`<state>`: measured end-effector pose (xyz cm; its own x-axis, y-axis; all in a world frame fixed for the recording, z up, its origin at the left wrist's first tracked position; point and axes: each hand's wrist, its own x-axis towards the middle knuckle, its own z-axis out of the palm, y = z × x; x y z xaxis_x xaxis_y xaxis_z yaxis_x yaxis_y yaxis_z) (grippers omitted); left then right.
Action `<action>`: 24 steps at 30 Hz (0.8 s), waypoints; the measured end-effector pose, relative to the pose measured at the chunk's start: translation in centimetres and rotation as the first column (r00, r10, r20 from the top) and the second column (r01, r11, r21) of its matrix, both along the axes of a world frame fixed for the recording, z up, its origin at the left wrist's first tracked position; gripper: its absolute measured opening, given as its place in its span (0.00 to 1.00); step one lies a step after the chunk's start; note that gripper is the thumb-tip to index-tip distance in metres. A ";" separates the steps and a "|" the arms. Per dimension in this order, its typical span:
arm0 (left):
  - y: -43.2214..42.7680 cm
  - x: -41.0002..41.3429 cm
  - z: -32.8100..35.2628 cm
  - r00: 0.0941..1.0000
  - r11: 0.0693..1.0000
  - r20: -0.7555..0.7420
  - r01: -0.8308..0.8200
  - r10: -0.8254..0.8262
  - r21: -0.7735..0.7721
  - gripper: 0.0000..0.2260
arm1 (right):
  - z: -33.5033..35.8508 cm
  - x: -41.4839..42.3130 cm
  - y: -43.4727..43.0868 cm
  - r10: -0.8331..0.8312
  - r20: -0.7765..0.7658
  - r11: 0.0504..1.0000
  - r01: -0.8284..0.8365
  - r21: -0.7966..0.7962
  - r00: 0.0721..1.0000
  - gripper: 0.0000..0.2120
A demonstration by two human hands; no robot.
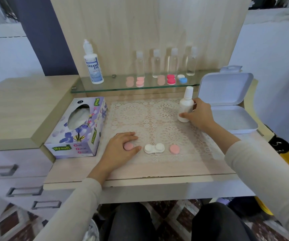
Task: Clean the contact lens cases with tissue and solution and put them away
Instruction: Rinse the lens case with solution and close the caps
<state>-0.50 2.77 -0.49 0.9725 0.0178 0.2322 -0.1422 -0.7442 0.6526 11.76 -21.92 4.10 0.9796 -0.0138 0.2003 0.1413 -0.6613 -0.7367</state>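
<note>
A white lens case base (pixel 154 148) lies on the lace mat (pixel 157 115) near the front edge. One pink cap (pixel 174 149) rests just to its right. My left hand (pixel 121 150) pinches the other pink cap (pixel 128 146) at the mat's left side. My right hand (pixel 198 113) wraps a small white solution bottle (pixel 185 106) standing upright at the mat's right. A purple tissue box (pixel 78 129) sits left of the mat. An open white storage box (pixel 227 103) stands at the right.
On the glass shelf (pixel 116 86) at the back stand a large Dream Eye bottle (pixel 93 65), several clear bottles (pixel 172 61) and several more lens cases (pixel 171 79) in pink, red and blue. Drawers (pixel 9 171) are at the lower left.
</note>
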 end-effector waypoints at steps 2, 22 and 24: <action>0.0 0.0 -0.1 1.000 1.000 0.010 -0.007 0.007 -0.006 0.22 | -0.2 -0.1 0.0 0.003 0.005 1.000 -0.003 0.002 1.000 0.27; 1.4 -1.3 -0.6 0.997 0.995 0.073 -0.040 0.033 0.091 0.10 | -1.9 -8.3 3.5 0.310 -0.013 0.944 -0.310 -0.110 0.950 0.24; 1.5 -1.2 -0.6 0.997 0.996 0.064 -0.045 0.040 0.078 0.08 | -2.5 -8.4 3.8 0.369 -0.027 0.908 -0.367 -0.204 0.929 0.25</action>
